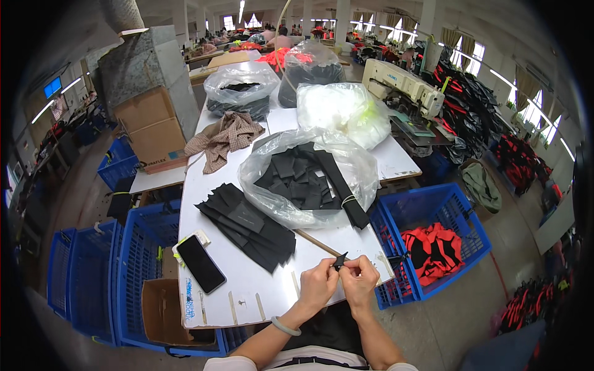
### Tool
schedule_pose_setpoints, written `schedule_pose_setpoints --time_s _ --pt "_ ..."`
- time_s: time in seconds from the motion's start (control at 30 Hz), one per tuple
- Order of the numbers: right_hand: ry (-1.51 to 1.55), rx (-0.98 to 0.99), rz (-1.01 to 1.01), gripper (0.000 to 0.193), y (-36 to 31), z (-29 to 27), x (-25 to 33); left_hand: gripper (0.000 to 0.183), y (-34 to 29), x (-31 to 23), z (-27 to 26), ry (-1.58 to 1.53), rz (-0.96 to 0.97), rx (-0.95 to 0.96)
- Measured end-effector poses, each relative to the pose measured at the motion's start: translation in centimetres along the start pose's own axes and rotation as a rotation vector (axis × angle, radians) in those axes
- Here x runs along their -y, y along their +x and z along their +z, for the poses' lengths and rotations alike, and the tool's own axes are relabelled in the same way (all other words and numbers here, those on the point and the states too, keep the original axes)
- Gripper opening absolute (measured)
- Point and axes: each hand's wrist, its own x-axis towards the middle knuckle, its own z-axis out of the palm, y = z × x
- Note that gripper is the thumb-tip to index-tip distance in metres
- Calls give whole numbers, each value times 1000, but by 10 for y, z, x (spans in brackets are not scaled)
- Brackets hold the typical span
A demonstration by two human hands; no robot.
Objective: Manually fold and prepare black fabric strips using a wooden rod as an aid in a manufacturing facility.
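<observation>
Close together over the table's near right edge, my left hand (319, 284) and my right hand (359, 278) pinch a small black fabric piece (340, 261) between their fingertips. Its exact kind is too small to tell. Just beyond my hands a thin brown stick (317, 242) lies on the white table (247, 297). To the left, a fanned stack of black fabric strips (247, 226) rests flat. Behind it sits an open clear plastic bag (263, 201) full of black fabric pieces (297, 176); a tied black bundle (354, 213) hangs over its near right rim.
A dark phone (201, 263) lies at the table's left edge. Blue crates (467, 216) flank the table; the right one holds red and black garments (433, 252). Farther back are a checked cloth (226, 141), more filled plastic bags (241, 86) and a sewing machine (402, 83).
</observation>
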Motion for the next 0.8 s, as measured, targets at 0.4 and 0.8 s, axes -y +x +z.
schedule_pose_setpoints --time_s 0.4,0.8 --pt "93 -102 158 13 15 -27 2 20 11 -4 -8 -1268 -673 216" --pt "64 -185 -61 20 8 -12 -4 29 6 -22 1 -1124 -563 43"
